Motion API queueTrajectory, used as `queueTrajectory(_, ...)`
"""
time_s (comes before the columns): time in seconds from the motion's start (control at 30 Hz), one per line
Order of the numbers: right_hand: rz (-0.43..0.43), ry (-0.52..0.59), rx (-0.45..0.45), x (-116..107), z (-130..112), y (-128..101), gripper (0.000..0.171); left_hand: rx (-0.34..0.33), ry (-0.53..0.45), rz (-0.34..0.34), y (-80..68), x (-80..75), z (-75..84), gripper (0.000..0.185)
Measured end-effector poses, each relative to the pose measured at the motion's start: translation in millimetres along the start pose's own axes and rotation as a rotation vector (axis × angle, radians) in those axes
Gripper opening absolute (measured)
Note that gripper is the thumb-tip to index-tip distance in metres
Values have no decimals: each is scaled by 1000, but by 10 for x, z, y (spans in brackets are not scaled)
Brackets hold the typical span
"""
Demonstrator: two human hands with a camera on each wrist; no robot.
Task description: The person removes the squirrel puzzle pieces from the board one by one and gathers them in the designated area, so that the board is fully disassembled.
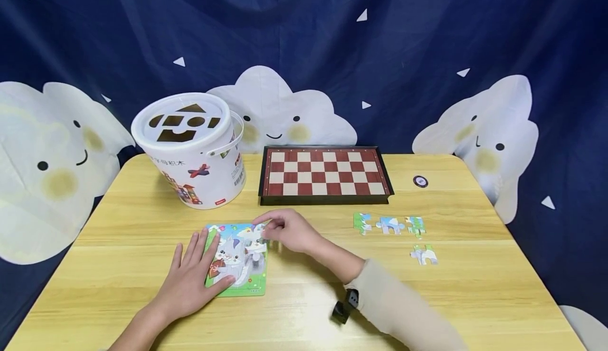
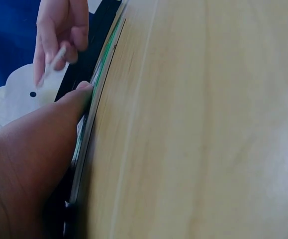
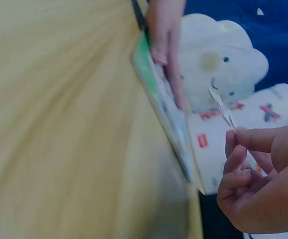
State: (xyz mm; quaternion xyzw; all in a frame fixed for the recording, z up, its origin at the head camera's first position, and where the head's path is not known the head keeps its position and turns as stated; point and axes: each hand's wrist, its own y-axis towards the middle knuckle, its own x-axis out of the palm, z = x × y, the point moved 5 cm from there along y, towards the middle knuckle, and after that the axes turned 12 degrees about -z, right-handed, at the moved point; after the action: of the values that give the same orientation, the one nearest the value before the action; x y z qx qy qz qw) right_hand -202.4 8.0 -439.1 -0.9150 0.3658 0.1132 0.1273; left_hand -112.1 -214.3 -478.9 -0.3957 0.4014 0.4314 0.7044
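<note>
A jigsaw puzzle board with a green border and a picture of a grey cartoon animal lies on the table. My left hand rests on its left side, fingers spread straight and thumb across the lower part. Over the board's upper right corner, my right hand pinches a puzzle piece between thumb and fingers. The piece appears edge-on, raised off the board, in the right wrist view. The picture on it cannot be made out.
Right of the board lie loose puzzle pieces: three in a row and one nearer. Behind stand a white lidded bucket with shape holes and a red-and-white chessboard. A round dark chip lies far right.
</note>
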Motion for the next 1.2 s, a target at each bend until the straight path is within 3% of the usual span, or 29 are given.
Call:
queueTrajectory(0.23, -29, 18, -38, -350, -2, -335, 27, 5, -3, 4, -1, -2, 0, 100)
queueTrajectory(0.63, 19, 32, 55, -916, 230, -960, 29, 7, -5, 4, -3, 2, -4, 100)
queueTrajectory(0.9, 45, -5, 112, -1190, 413, -1358, 29, 7, -10, 0, 10, 17, -25, 100)
queueTrajectory(1.2, 66, -9, 109, -1448, 574, -1759, 34, 1, -11, -8, 18, 45, -50, 100)
